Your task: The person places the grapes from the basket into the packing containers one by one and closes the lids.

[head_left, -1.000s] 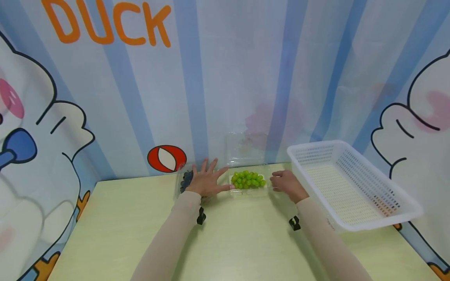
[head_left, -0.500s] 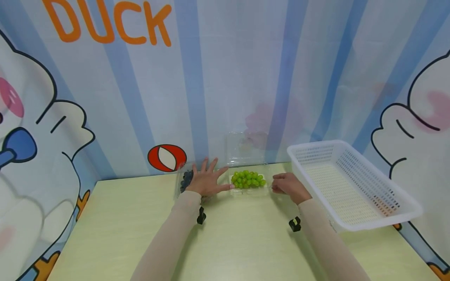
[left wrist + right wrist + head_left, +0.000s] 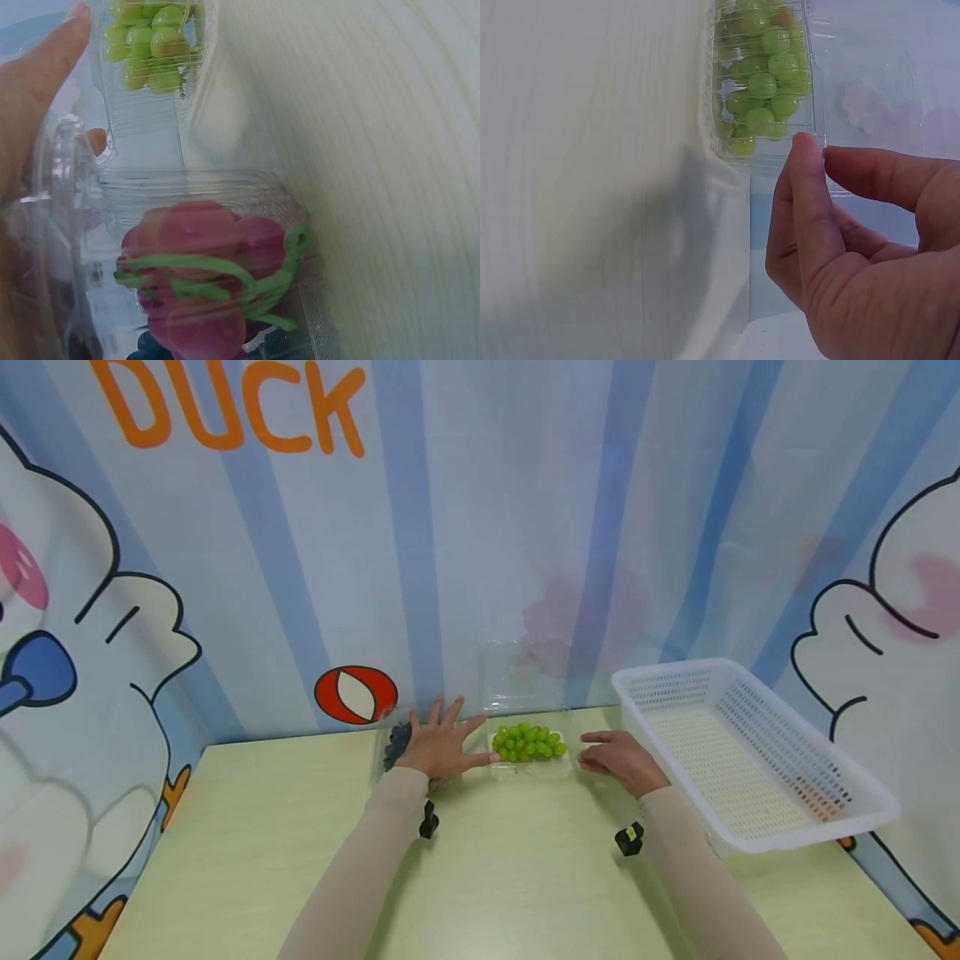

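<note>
My left hand [image 3: 438,750] is spread with straight fingers over a clear plastic box [image 3: 187,178] at the back of the table. Inside that box are reddish grapes [image 3: 195,240] with a green stem and dark grapes [image 3: 397,745]; my palm hides part of them. Just to its right is a second clear box [image 3: 817,97] of green grapes [image 3: 528,742], its lid [image 3: 525,675] raised against the backdrop. My left thumb points towards its near left side. At this box's right end, my right hand [image 3: 622,762] pinches the rim between thumb and fingertips.
A white perforated plastic basket [image 3: 757,843] stands on the right of the pale table [image 3: 510,877], close to my right forearm. Behind the table hangs a striped blue and white backdrop [image 3: 487,527] with cartoon prints.
My right wrist has shifted slightly to the right and down. The left hand, the boxes and the basket stay where they were.
</note>
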A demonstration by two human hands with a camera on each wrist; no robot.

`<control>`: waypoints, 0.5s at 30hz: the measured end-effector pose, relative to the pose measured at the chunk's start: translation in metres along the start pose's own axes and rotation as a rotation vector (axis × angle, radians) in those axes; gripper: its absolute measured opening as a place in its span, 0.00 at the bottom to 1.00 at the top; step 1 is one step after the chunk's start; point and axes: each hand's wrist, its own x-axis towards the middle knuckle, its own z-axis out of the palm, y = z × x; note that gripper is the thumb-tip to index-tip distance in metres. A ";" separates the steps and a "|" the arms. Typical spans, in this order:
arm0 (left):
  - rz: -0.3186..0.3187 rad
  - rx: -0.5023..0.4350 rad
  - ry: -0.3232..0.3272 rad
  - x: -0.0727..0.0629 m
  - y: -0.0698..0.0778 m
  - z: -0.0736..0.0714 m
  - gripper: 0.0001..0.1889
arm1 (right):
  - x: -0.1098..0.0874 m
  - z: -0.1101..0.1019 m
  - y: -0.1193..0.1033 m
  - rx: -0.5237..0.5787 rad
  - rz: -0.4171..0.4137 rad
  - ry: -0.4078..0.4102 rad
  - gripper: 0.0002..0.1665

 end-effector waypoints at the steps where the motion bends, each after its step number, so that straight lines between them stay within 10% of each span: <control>1: -0.001 -0.004 -0.003 0.000 0.000 0.000 0.46 | 0.000 0.000 0.000 0.009 0.000 -0.004 0.33; 15: 0.004 0.003 0.001 -0.002 0.001 -0.003 0.46 | 0.002 -0.003 0.006 0.065 -0.027 -0.004 0.27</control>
